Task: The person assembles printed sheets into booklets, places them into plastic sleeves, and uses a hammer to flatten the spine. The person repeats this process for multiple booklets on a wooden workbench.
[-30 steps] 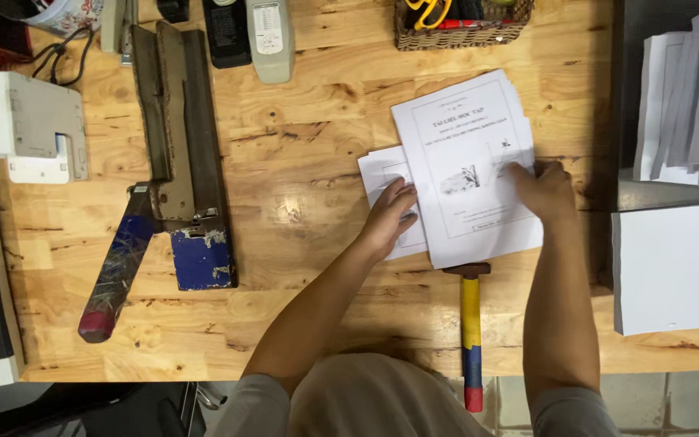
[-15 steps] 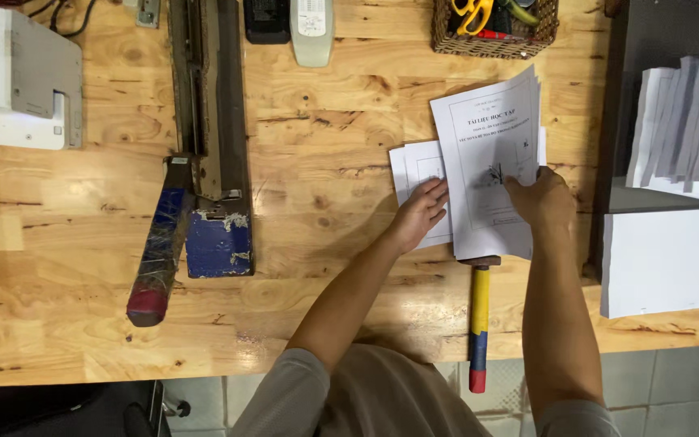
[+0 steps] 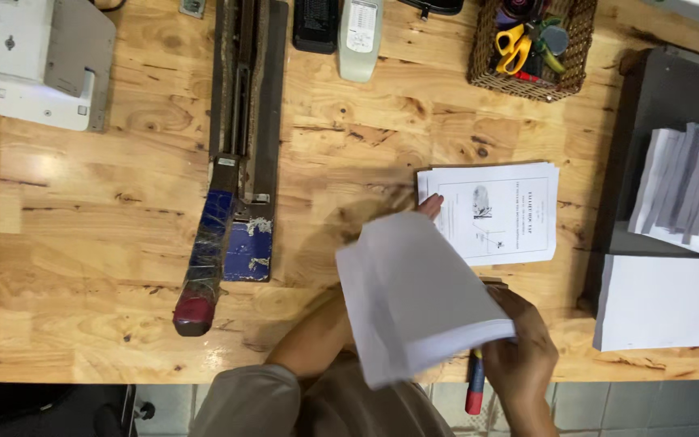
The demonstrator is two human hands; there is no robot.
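White blank-faced paper stack, lifted above the wooden tabletop, long axis running away from the person; it hides most of the left hand. Right hand pinches its near corner. Left grip: cannot tell; fingertips touch the printed sheets.

Even, bright overhead light falls on the wooden workbench, with a soft glare patch at the left of the frame. A lifted stack of paper at lower centre is motion-blurred and casts a faint shadow on the wood beside it. The upper frame stays sharp; the lower left corner is dark.
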